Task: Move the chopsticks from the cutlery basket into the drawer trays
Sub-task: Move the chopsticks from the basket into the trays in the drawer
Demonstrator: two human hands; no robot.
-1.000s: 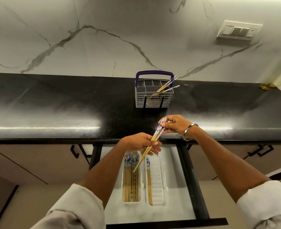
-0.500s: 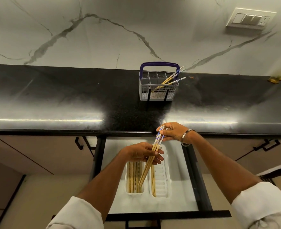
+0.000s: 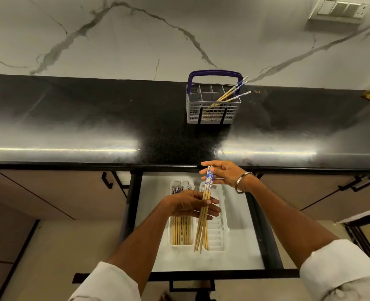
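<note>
A small bundle of chopsticks (image 3: 204,213) hangs over the open drawer (image 3: 234,253), held at both ends. The right hand (image 3: 225,175) pinches the blue-and-white patterned tops between thumb and fingers, just below the front edge of the black table (image 3: 92,127). The left hand (image 3: 188,205) supports the bundle at mid-length, fingers loosely curled under the wooden shafts, though how firmly it grips is hard to tell from this angle. The tips point down toward the near end of the right tray (image 3: 217,233), which already holds a few chopsticks along its left side. The left tray (image 3: 172,242), just beside it, is filled with chopsticks lying lengthwise. Back on the table, near the marble wall, the cutlery basket (image 3: 212,109) with the blue handle holds several chopsticks leaning to the right.
</note>
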